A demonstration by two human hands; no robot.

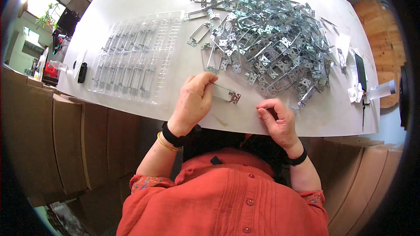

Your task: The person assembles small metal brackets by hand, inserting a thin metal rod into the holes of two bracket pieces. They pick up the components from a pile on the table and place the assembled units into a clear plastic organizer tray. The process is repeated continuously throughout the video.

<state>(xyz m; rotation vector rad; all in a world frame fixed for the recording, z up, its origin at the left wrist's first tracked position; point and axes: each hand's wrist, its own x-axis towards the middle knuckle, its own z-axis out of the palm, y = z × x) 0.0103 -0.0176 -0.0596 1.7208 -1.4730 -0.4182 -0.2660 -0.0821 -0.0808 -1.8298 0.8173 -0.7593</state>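
Observation:
Between the thumb and fingers of my left hand (pixel 194 98) is one end of a thin metal bracket (pixel 235 98), a narrow open frame with a perforated plate at its other end. The bracket points right, just above the white table (pixel 210 120). My right hand (pixel 279 120) is curled in a pinch near the table's front edge, apart from the bracket; what its fingertips hold, if anything, is too small to tell. Beyond both hands spreads a large heap of similar metal brackets (pixel 271 48). Left of my left hand lies a clear plastic tray (pixel 168 39) with rows of brackets in its slots.
A black object (pixel 82 73) lies by the table's left edge. At the right edge are a dark flat device (pixel 360 71), crumpled white paper (pixel 355 93) and a clear bottle (pixel 381 90) with a blue cap. Cardboard boxes (pixel 70 144) stand along the near side.

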